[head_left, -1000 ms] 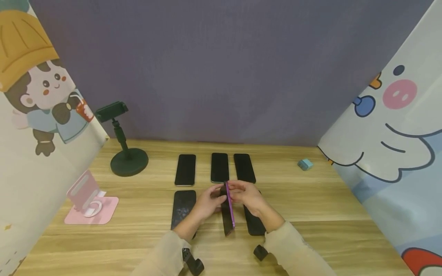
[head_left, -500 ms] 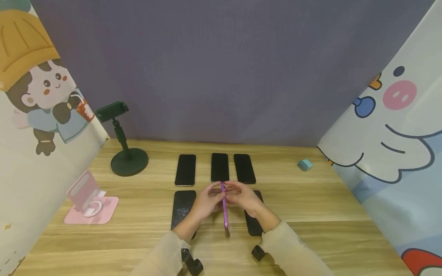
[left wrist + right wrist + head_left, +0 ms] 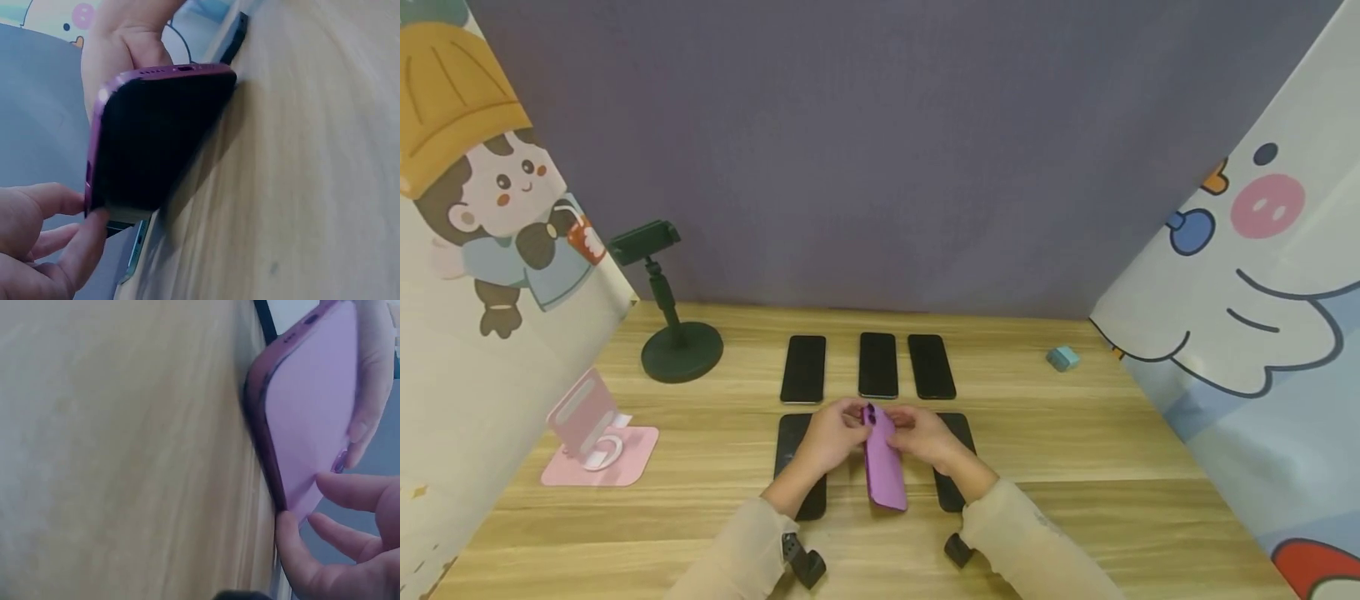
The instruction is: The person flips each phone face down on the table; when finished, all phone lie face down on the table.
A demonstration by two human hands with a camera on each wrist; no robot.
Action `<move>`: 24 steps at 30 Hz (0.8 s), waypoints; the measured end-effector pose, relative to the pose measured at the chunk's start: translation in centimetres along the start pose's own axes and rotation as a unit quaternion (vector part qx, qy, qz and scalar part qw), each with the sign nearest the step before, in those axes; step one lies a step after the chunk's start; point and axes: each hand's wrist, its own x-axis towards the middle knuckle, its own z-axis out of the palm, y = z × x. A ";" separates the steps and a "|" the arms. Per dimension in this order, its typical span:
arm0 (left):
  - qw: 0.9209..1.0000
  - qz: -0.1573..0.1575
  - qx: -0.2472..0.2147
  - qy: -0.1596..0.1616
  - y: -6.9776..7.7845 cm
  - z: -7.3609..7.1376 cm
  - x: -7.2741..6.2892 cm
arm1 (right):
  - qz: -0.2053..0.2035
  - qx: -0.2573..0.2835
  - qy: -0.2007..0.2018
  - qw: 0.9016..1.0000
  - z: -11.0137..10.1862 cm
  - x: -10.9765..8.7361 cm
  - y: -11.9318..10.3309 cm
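Observation:
A purple phone (image 3: 886, 473) stands tilted between my two hands, its back and camera lenses seen from the head. My left hand (image 3: 829, 437) pinches its left edge near the camera end. Opposite, my right hand (image 3: 927, 435) grips the other edge between thumb and fingers. The left wrist view shows its black screen (image 3: 159, 140) side; the right wrist view shows the plain purple back (image 3: 312, 412). Under my left forearm lies a black phone (image 3: 791, 430), partly covered. Another black phone (image 3: 950, 493) is partly hidden by my right hand and wrist.
Behind the hands three black phones lie in a row: left (image 3: 803, 369), middle (image 3: 877, 365) and right (image 3: 931, 367). A dark green phone stand (image 3: 681, 354) and a pink folding stand (image 3: 625, 467) are at the left. A small blue block (image 3: 1063, 358) sits at the far right.
The purple phone has turned about its long axis: first its dark screen side showed, then its thin edge, now its purple back. Both hands kept hold, and my left hand shifted slightly left.

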 end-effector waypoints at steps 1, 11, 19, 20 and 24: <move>1.000 -0.003 0.009 -0.002 -0.1 0.0 0.0 | 0.003 -0.016 0.006 1.000 0.0 0.0 -0.1; 0.996 -0.033 0.082 -0.017 -0.8 0.3 0.3 | 0.037 -0.132 0.036 0.990 0.3 0.5 -0.4; 0.991 -0.037 0.131 -0.017 -0.9 0.6 0.4 | 0.048 -0.154 0.036 0.986 0.4 0.6 -0.5; 0.990 -0.038 0.136 -0.016 -0.9 0.6 0.4 | 0.047 -0.157 0.035 0.986 0.4 0.7 -0.5; 0.986 -0.041 0.158 -0.016 -0.9 0.7 0.4 | 0.048 -0.169 0.038 0.984 0.4 0.8 -0.6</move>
